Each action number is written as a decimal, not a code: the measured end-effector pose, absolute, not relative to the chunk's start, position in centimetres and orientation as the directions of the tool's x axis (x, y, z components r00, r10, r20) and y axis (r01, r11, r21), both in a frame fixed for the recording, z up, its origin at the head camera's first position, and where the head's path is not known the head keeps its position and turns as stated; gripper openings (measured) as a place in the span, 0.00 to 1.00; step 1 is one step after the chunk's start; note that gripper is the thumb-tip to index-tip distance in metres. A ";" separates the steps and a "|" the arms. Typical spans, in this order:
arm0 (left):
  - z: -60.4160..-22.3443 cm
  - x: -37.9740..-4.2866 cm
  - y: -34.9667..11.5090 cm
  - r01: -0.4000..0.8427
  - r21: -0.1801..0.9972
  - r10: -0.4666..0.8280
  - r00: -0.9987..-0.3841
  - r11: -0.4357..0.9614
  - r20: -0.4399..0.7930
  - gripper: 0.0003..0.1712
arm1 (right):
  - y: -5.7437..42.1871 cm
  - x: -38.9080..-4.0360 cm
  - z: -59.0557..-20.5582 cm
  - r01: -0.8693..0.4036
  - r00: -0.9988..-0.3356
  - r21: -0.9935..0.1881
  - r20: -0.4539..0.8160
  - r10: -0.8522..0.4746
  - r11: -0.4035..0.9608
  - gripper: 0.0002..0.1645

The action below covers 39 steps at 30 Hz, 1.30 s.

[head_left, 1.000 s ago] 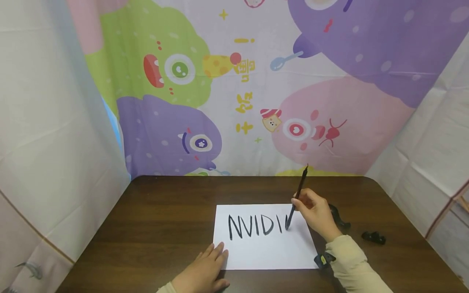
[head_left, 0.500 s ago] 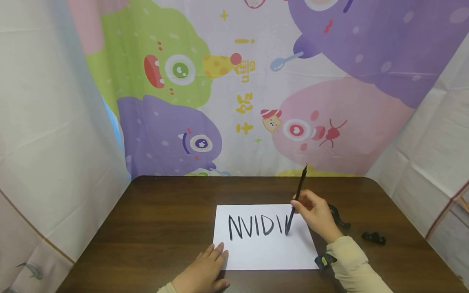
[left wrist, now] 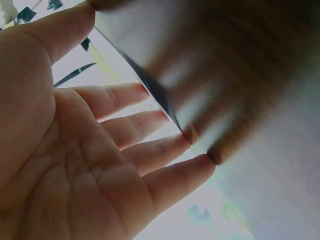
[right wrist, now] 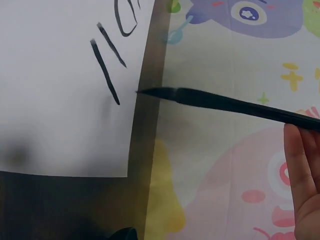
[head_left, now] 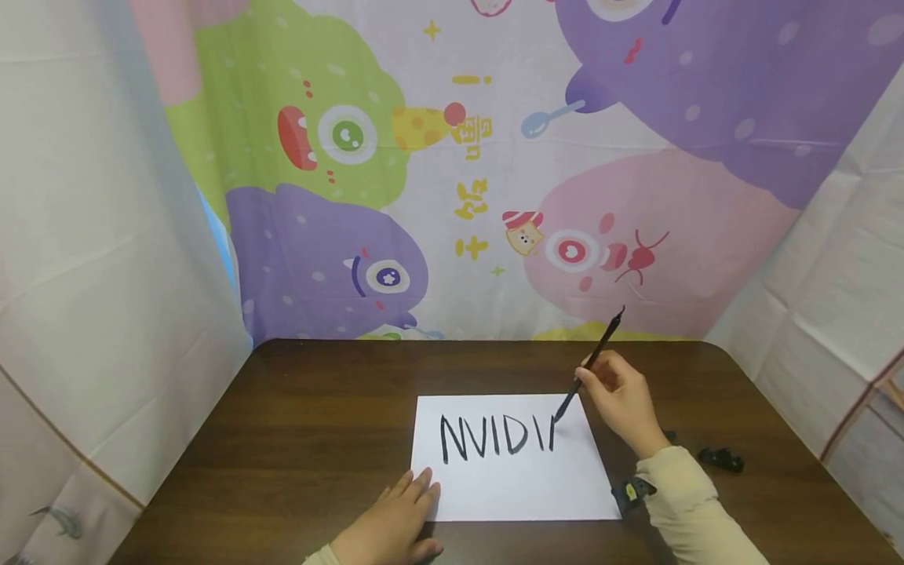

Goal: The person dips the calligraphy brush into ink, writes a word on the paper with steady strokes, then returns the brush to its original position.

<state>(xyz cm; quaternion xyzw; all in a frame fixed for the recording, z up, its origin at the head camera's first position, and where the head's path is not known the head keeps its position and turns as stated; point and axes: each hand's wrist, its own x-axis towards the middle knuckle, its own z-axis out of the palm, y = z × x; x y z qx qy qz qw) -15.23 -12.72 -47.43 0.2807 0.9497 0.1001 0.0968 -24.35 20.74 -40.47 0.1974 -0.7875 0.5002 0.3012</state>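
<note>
Resting flat with straight fingers, our left hand (head_left: 391, 524) pins the thin, limp paper (head_left: 512, 490) at its near left corner; our right hand (head_left: 623, 402) pinches the light, stiff brush pen (head_left: 589, 366) mid-shaft, its wet tip touching the sheet's far right part.

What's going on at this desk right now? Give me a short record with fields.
Surface: dark wooden table
Paper: white sheet with black strokes reading NVIDI plus one slanted stroke
Right hand: grips a black brush pen, tilted, tip near the last stroke
Left hand: flat, fingers straight, pressing the sheet's lower left corner
Nearby: small black object to the right
Backdrop: cartoon monster cloth
</note>
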 end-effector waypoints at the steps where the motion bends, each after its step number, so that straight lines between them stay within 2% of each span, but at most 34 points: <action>1: -47.4 -15.2 -12.7 0.514 0.244 0.553 -0.824 0.822 -0.127 0.43 | 20.8 -24.4 -40.5 -0.611 -0.737 -0.665 0.675 -0.004 0.429 0.06; 18: -47.5 -15.2 -12.7 0.522 0.243 0.558 -0.822 0.818 -0.112 0.43 | 21.0 -25.3 -42.2 -0.604 -0.730 -0.640 0.683 -0.007 0.475 0.06; 29: -47.2 -15.1 -12.7 0.530 0.244 0.564 -0.820 0.812 -0.099 0.42 | 21.1 -24.7 -42.3 -0.567 -0.749 -0.634 0.662 -0.011 0.526 0.07; 39: -47.1 -15.1 -12.7 0.528 0.247 0.563 -0.821 0.813 -0.099 0.42 | 22.8 -26.4 -44.9 -0.575 -0.759 -0.653 0.650 -0.024 0.494 0.08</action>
